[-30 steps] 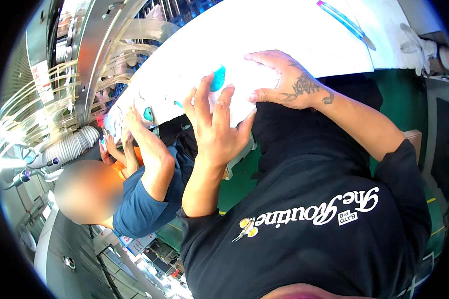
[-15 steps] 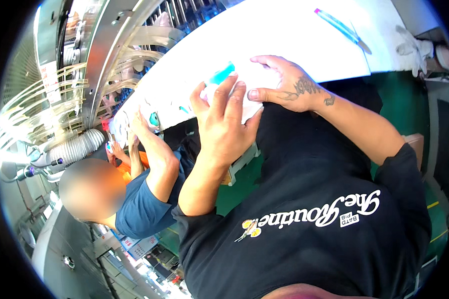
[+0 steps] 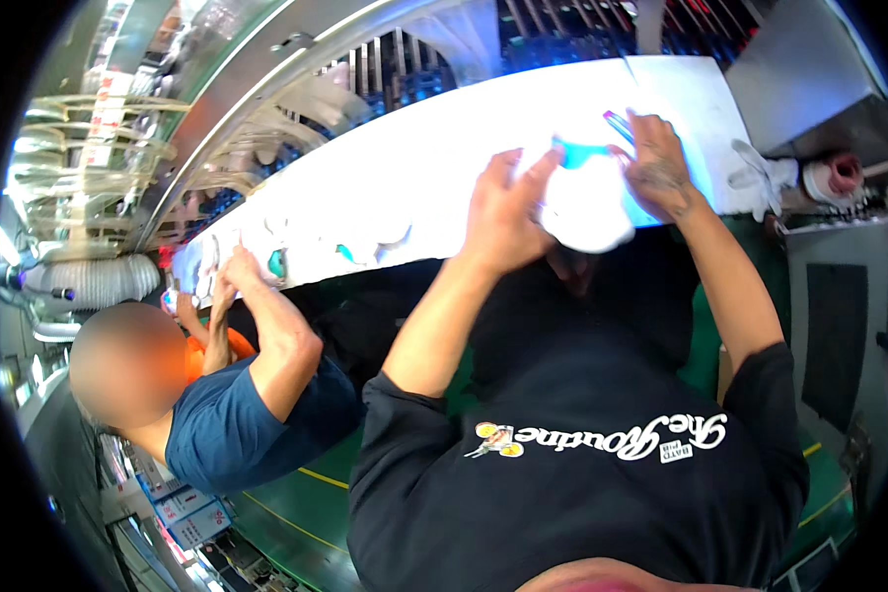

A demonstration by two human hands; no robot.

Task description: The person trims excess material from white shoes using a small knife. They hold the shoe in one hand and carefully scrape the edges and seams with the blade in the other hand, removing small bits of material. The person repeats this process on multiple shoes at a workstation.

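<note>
Both hands work a white pouch-like piece with a teal fitting at the near edge of the bright white worktable; the left hand presses its side, fingers spread and curled on it; the right hand pinches its top by the fitting; seating that fitting looks to be the step, needing steady counter-pressure; a second ago both hands lay further left along the table, palms flatter; a co-worker's hand works further left.

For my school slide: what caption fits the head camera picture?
Left hand and right hand hold a white piece at a bright white table.
</note>
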